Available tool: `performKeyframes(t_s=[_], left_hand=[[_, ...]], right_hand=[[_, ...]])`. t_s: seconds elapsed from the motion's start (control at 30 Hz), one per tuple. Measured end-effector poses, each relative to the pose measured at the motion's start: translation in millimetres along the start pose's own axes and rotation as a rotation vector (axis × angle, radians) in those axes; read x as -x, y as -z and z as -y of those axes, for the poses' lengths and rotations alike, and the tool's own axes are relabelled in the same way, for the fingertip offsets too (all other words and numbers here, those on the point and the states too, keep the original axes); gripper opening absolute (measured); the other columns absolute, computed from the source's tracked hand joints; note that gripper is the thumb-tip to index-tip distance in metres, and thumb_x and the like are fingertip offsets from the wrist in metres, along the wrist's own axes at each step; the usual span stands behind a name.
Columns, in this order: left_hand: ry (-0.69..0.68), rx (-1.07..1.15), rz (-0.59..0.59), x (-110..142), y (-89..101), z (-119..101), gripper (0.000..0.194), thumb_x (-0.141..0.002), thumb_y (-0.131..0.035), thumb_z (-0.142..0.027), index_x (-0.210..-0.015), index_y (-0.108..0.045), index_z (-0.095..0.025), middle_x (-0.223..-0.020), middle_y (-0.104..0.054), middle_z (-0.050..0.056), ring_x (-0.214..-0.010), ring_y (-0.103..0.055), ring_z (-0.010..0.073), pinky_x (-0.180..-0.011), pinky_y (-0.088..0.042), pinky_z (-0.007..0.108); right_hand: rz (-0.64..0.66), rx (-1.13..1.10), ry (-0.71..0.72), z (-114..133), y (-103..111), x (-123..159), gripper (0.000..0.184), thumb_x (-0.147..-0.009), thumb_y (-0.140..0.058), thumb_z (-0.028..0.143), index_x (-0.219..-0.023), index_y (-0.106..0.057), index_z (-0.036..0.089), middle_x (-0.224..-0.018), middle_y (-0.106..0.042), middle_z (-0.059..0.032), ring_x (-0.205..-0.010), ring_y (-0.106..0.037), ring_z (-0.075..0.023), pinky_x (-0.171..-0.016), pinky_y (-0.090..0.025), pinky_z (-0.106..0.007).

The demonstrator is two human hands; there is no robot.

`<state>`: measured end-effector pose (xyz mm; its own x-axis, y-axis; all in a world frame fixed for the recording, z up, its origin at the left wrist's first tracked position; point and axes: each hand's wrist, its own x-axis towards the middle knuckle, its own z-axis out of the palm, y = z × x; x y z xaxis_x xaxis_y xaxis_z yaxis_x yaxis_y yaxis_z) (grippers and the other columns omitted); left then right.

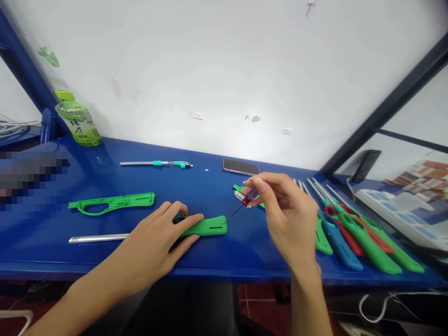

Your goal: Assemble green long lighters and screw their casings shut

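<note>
A green long-necked lighter (209,226) lies flat on the blue table, its metal tube (100,238) pointing left. My left hand (164,228) grips it around the handle, with fingers over the top and the thumb along the near side. My right hand (285,210) pinches a small screwdriver (249,197) with a red and purple handle. The thin shaft slants down to the left, its tip at or close to the small hole near the lighter's right end. Behind the right hand, green and metal pieces (239,191) are partly hidden.
An open green half-shell (112,203) and a metal tube with turquoise parts (157,163) lie at left. Farther back are a phone (241,166) and a green tea bottle (79,119). Several coloured lighters (364,233) lie at right. A white wall stands behind.
</note>
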<state>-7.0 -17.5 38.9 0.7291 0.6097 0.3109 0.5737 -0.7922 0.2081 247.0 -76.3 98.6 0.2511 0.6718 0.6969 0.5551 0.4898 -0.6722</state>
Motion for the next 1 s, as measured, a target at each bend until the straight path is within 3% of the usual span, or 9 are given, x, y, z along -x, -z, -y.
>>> performKeyframes(t_s=[1.0], left_hand=[[-0.007,0.001,-0.02,1.2,-0.9,-0.2,0.044,-0.114,-0.042,-0.046,-0.148,-0.065,-0.029,-0.122,-0.061,0.011,-0.106,-0.06,0.0299,-0.092,-0.054,0.05]], right_hand=[[-0.009,0.072,0.053,3.1,-5.7,3.5,0.013,-0.107,-0.065,0.022,-0.103,-0.077,0.025,-0.096,-0.083,0.0019,-0.073,-0.078,-0.0128,-0.067,-0.066,-0.024]])
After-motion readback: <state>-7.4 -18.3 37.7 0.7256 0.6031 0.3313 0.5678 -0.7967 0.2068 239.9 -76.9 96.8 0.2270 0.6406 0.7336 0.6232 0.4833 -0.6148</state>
